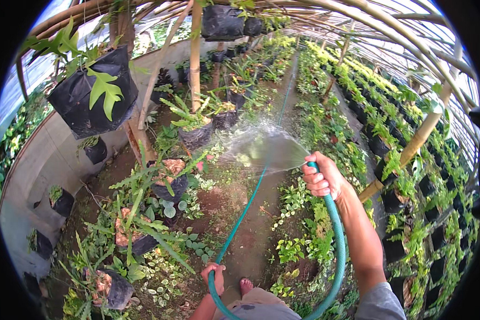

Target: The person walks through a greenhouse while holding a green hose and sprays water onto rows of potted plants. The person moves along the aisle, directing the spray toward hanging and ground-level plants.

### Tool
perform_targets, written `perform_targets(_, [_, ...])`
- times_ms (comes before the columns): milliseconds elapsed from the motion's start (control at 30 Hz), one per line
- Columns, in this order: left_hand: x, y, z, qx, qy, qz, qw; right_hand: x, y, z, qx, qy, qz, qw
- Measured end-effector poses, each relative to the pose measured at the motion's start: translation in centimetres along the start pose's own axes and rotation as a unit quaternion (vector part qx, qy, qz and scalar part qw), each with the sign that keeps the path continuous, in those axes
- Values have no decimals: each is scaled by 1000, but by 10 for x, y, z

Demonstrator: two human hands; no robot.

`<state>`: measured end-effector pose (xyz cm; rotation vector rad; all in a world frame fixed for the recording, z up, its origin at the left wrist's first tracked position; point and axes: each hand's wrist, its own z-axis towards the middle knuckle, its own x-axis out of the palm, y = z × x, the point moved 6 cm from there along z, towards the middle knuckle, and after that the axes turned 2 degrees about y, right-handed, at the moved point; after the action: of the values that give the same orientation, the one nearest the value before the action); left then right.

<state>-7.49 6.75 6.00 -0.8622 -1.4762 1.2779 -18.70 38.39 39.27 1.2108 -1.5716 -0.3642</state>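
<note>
My right hand (322, 176) grips a green garden hose (337, 236) near its open end, the thumb at the mouth. A wide fan of water (270, 150) sprays from there to the left, over the path and the potted plants. Lower down, my left hand (215, 279) is closed around another stretch of the same hose. Between the hands the hose loops down past my body and partly out of view. From my left hand it runs forward along the dirt path (246, 248). Near the spray stands a black grow bag (196, 136) with a spiky-leaved plant.
Several bagged plants, such as one grow bag (170, 188), line the left side. A black bag (100, 96) hangs at upper left, before a low wall (60, 148). Bamboo poles (195, 60) stand upright. A leaning bamboo pole (416, 144) crosses rows of ferns at right.
</note>
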Motion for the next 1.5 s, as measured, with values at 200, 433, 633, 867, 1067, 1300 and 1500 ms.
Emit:
perform_targets(200, [-5, 0, -31, -35, -47, -23, 998, 27, 26, 71, 53, 63, -23, 996])
perform_targets(433, [-34, -24, -66, -36, -55, 9, 998, 46, 27, 105, 47, 98, -2, 994])
perform_targets(633, [-74, -67, -100, -72, -99, -22, 992, 80, 12, 98, 34, 104, 54, 993])
perform_targets(867, [-186, -181, -191, -110, -5, 150, 983, 136, -62, 80, 30, 147, 119, 981])
perform_targets(1067, [-291, -201, -239, -153, -21, 172, 973, 188, -152, 68, -5, 142, 188, 972])
perform_targets(1300, [-381, -173, -274, -176, -57, 184, 965, 191, -178, 39, -44, 90, 197, 975])
perform_targets(1500, [-426, -135, -297, -218, -60, 189, 956, 184, -149, -2, -24, 126, 126, 984])
